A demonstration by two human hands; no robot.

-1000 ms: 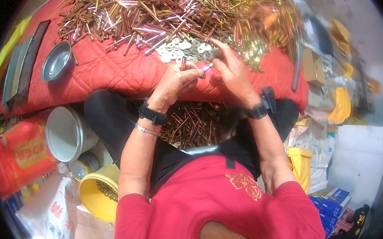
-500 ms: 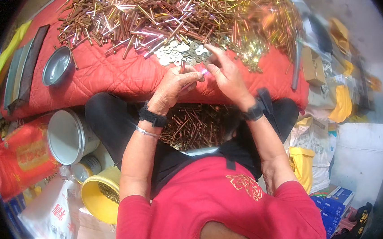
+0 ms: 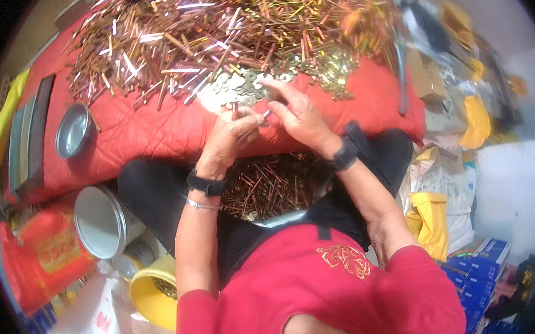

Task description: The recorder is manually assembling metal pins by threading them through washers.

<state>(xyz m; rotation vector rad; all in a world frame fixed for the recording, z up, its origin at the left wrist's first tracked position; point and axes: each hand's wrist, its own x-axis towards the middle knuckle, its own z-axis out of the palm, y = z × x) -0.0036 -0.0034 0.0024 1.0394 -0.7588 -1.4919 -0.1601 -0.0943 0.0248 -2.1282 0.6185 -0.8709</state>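
A coppery rod [image 3: 235, 111] is gripped by the curled fingers of the left hand [image 3: 225, 139], its end left projecting upward; the fingers of the right hand [image 3: 302, 116] are spread beside it, no hold being visible. Washers [image 3: 249, 94] are heaped just beyond, presumably for short reach.

Glare on washers [image 3: 245, 88] past L hand [image 3: 228, 135] — rods [image 3: 238, 34] beyond glinting, blur well R of R hand [image 3: 301, 117] — edges bowed.
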